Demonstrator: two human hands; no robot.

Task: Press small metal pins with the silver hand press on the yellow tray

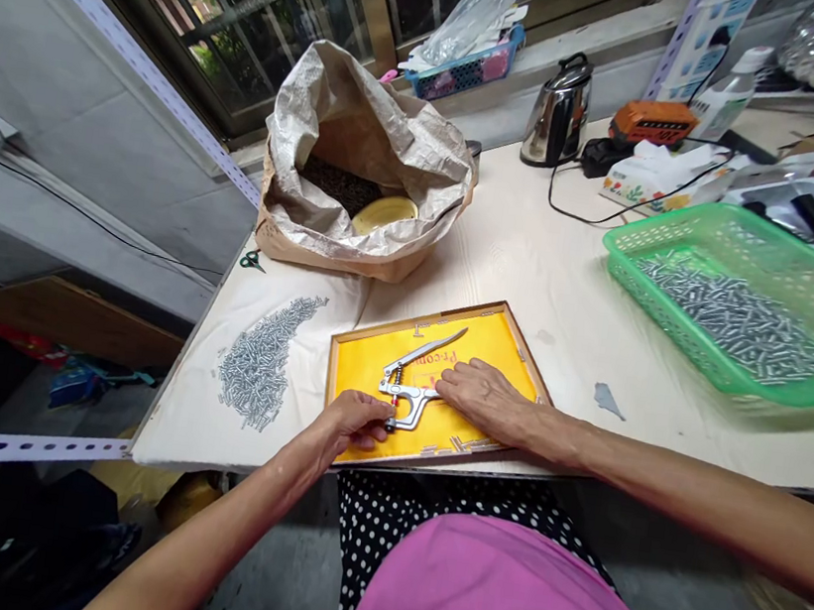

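Silver snap-fastener pliers (412,404) lie over the shallow yellow-lined tray (361,367), their handles spread and a spring showing between them. My right hand (485,397) is closed around the lower handle, while the upper handle points up free of it. At the jaw end, my left hand (360,419) has thumb and fingers pinched together beside the black tip; whatever is between them is too small to make out. Several small metal pins (460,444) lie along the tray's near edge. Left of the tray spreads a pile of similar metal pieces (260,366).
An open woven sack (288,234) with dark pieces and a yellow dish (387,214) stands behind the tray. A green basket (713,370) of metal pins sits at right. Green-handled scissors (253,261), a grey scrap (608,400), a kettle (556,115) and a cable are also on the table.
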